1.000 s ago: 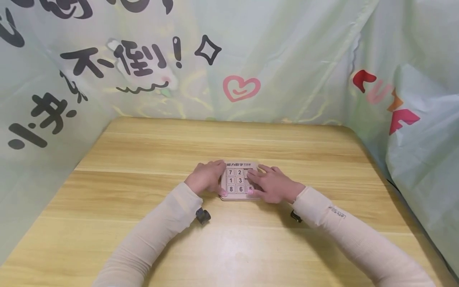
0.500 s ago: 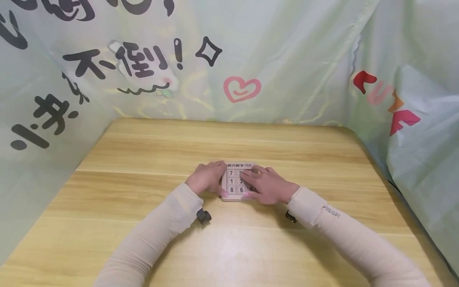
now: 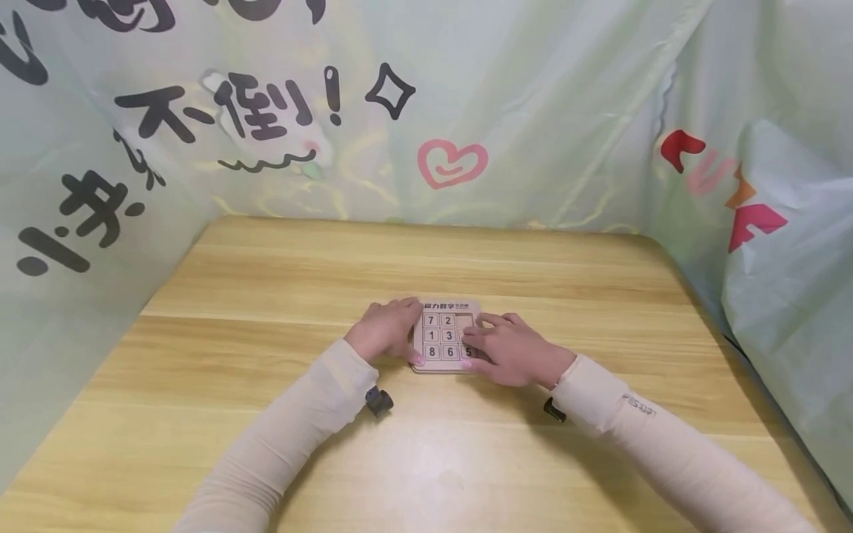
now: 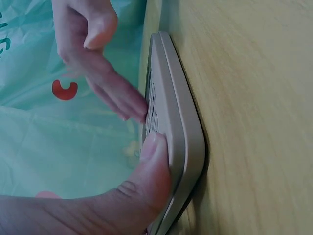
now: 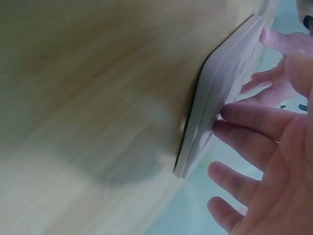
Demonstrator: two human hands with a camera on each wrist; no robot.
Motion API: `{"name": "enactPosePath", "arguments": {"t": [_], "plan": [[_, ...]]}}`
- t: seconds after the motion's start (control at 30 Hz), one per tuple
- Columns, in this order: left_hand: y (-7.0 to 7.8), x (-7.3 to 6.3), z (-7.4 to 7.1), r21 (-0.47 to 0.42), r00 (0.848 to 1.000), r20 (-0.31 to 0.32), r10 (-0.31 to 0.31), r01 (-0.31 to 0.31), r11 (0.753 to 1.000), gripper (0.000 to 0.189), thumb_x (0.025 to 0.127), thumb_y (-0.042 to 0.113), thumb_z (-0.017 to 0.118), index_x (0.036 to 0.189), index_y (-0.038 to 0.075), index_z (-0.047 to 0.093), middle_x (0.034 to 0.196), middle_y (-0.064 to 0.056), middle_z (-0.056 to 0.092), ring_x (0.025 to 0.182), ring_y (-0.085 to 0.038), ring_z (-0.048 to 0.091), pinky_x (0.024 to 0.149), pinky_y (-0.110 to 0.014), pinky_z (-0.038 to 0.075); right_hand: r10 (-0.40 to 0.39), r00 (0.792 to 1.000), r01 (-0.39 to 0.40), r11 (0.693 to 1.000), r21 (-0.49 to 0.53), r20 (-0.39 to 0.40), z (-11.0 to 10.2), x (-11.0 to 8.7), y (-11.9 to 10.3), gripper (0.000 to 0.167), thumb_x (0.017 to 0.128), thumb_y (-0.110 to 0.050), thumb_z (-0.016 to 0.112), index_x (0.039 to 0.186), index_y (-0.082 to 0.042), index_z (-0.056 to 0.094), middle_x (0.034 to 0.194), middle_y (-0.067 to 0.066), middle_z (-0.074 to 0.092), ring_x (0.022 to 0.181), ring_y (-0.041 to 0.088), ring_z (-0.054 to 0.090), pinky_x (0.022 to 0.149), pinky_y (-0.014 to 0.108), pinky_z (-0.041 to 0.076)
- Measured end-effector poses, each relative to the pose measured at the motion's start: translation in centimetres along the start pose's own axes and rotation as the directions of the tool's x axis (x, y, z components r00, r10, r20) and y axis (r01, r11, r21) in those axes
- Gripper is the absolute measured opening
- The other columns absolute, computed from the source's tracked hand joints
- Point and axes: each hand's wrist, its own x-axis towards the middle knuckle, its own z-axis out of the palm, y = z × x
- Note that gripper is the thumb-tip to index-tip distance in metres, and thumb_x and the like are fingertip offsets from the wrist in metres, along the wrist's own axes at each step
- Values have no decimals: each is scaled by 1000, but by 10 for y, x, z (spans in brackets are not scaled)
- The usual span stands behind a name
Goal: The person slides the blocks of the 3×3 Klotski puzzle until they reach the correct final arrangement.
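Observation:
A pale number slide puzzle (image 3: 440, 366) lies flat on the table between both hands, its number tiles facing up. The 7 and 2 stand in the top row beside a bare slot at the top right; 1 and 3 are in the middle row, and 8, 6 and 5 in the bottom row. The left hand (image 3: 385, 331) grips the puzzle's left side, thumb at the near corner and fingers at the far one. With fairly straight fingers, the right hand (image 3: 516, 352) touches the right column; its fingertips partly hide the middle-right tile. In the right wrist view two fingertips (image 5: 232, 111) meet the puzzle's face.
A wooden table (image 3: 426, 459) extends around the puzzle. Pale green printed sheets (image 3: 533, 111) hang behind it and along both sides. Small dark cameras sit at the left wrist (image 3: 380, 402) and the right wrist (image 3: 554, 409).
The right hand first shifts left over the 2, then back right and slightly nearer. A tile seen in the top-right slot a second ago now sits below, in the middle-right place. The left hand stays put.

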Motion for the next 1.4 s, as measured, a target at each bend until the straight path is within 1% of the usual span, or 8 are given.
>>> {"name": "enactPosePath", "arguments": {"t": [0.1, 0.33, 0.47, 0.6, 0.83, 0.97, 1.13, 1.4], "plan": [[1, 0, -2, 4, 1000, -4, -1, 1, 1000, 81, 65, 46, 84, 129, 10, 51, 134, -3, 52, 115, -26, 52, 102, -51, 38, 2, 1000, -2, 1000, -13, -4, -1, -2, 1, 61, 97, -51, 47, 135, -4, 57, 140, 13, 52, 134, 43, 37, 101, 61, 35], [1, 0, -3, 6, 1000, -1, 5, -5, 1000, 82, 66, 46, 85, 130, 9, 50, 136, -5, 51, 119, -29, 51, 102, -53, 38, 49, 998, -47, 998, -44, 34, 3, 5, 4, 73, 96, -57, 44, 147, -4, 40, 152, 15, 36, 138, 45, 27, 106, 63, 29], [1, -1, -2, 7, 1000, 3, 8, -9, 1000, 86, 66, 46, 84, 134, 8, 48, 142, -6, 47, 123, -30, 49, 103, -53, 37, -14, 999, 14, 1000, 8, 52, 8, 6, 0, 71, 98, -55, 44, 150, -7, 36, 154, 10, 34, 141, 43, 23, 107, 62, 27], [1, -1, -3, 14, 1000, 3, -1, 1, 1000, 92, 66, 46, 84, 139, 7, 45, 149, -7, 41, 129, -31, 45, 105, -54, 35, -74, 997, 73, 997, 19, 26, 9, 5, -2, 66, 99, -54, 42, 147, -9, 41, 152, 7, 38, 141, 40, 25, 105, 61, 30], [1, 0, -3, 7, 1000, 10, -7, 7, 1000, 90, 67, 47, 84, 139, 8, 45, 149, -7, 41, 131, -32, 43, 106, -54, 34, -25, 999, 24, 999, -22, -28, 6, 1, 5, 57, 98, -50, 48, 136, -9, 56, 141, 6, 52, 136, 39, 36, 103, 61, 34], [1, 1, -2, 7, 1000, 12, -5, 5, 1000, 90, 66, 47, 84, 138, 8, 46, 149, -7, 41, 130, -31, 44, 105, -54, 35, -55, 996, 55, 999, -2, -65, 8, 3, 3, 55, 98, -46, 49, 136, -7, 56, 140, 8, 53, 135, 39, 38, 102, 61, 35], [1, 1, -1, 2, 1000, 13, -1, 1, 1000, 89, 67, 46, 84, 137, 8, 46, 150, -7, 40, 130, -31, 44, 105, -54, 35, -104, 993, 104, 995, 6, -60, 9, 10, -5, 56, 99, -46, 47, 138, -7, 54, 142, 8, 51, 135, 40, 37, 101, 61, 36], [1, 0, -2, -2, 1000, 9, -4, 4, 1000, 90, 67, 46, 84, 139, 8, 45, 150, -8, 39, 131, -31, 43, 106, -54, 34, -14, 999, 16, 999, 30, -43, 4, 2, 4, 51, 98, -46, 50, 133, -10, 60, 137, 4, 56, 135, 37, 38, 103, 60, 34]]}}
